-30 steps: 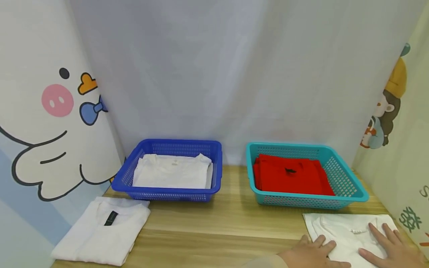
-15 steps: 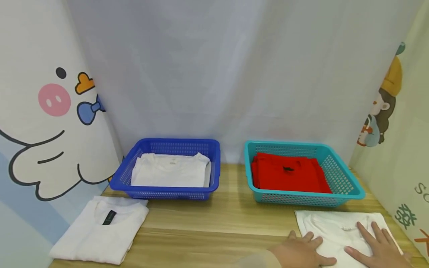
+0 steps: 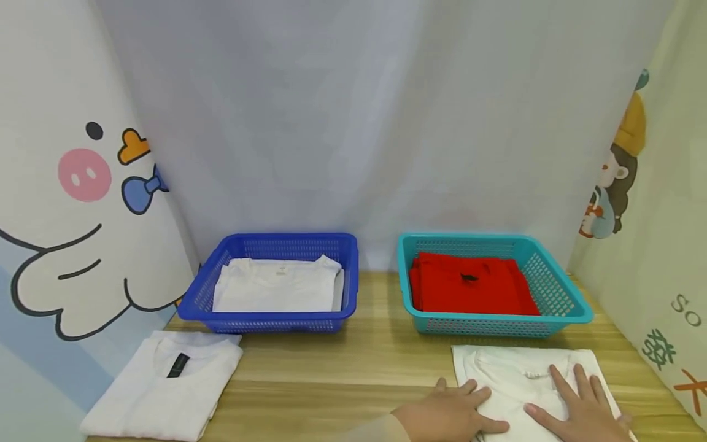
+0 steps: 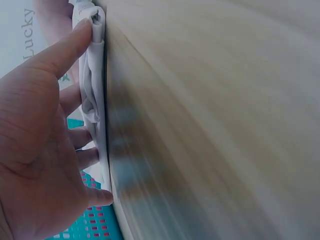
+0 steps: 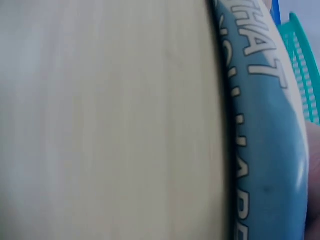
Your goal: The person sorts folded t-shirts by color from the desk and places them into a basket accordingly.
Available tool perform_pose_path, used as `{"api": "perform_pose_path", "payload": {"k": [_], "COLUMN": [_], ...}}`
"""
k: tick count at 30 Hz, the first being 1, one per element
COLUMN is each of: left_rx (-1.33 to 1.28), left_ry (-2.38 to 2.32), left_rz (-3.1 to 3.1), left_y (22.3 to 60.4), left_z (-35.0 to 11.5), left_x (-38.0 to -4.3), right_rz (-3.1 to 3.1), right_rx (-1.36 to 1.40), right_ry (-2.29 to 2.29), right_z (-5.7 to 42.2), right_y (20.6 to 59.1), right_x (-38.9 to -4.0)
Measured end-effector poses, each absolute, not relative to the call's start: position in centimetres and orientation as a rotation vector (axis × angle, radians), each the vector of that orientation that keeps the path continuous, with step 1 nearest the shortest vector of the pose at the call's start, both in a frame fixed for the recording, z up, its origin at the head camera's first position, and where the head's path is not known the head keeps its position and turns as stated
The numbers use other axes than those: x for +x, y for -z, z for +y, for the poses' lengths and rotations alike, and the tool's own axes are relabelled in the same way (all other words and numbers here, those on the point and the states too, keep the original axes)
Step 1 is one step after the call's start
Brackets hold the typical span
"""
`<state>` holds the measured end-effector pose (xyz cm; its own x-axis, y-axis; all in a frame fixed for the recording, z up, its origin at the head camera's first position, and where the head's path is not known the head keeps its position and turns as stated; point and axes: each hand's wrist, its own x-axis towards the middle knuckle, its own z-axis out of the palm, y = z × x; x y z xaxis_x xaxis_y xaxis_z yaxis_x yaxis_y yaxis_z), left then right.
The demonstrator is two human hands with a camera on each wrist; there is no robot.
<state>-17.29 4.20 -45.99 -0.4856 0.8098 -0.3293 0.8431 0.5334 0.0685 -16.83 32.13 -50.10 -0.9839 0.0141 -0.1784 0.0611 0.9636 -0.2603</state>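
Note:
A folded white shirt (image 3: pixel 499 371) lies on the table at the front right of the head view. My left hand (image 3: pixel 442 414) rests at its left edge, fingers extended; in the left wrist view the thumb and fingertips touch the folded layers (image 4: pixel 94 70). Spread flat over the shirt's right part is my right hand (image 3: pixel 588 412). The right wrist view shows a blue printed edge with white letters (image 5: pixel 267 140) above the wood, with a bit of the right hand (image 5: pixel 314 185) behind it.
Behind the shirt stands a turquoise basket (image 3: pixel 497 325) with folded red shirts (image 3: pixel 469 294). A blue basket (image 3: pixel 276 317) holding folded white shirts (image 3: pixel 276 288) is left of it. Another folded white shirt (image 3: pixel 160 393) lies front left. Printed curtains (image 3: pixel 635 294) border the wooden table (image 3: pixel 331 380).
Both hands and the white shirt under them have slid left along the table, away from the right curtain. The baskets keep their places; the head view has shifted slightly.

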Motion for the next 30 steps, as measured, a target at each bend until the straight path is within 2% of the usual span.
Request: {"api": "perform_pose_path", "payload": {"k": [14,23,30], "left_rx": [1.413,1.282,1.293], "left_ry": [-0.174,-0.344,-0.411], "left_rz": [2.433,2.456,2.49], "left_y": [46.7,47.0,47.2], "left_z": [-6.4,-11.3,-14.9], "left_x": [-15.7,-15.9,-16.7], "right_rz": [2.981,3.015,3.016], "right_rx": [0.035,0.01,0.023], "right_ry": [0.497,0.542,0.574], "right_z": [21.2,15.5,11.7], "right_y": [49.4,49.3,48.6], "right_x": [-14.4,-14.6,-14.9]}}
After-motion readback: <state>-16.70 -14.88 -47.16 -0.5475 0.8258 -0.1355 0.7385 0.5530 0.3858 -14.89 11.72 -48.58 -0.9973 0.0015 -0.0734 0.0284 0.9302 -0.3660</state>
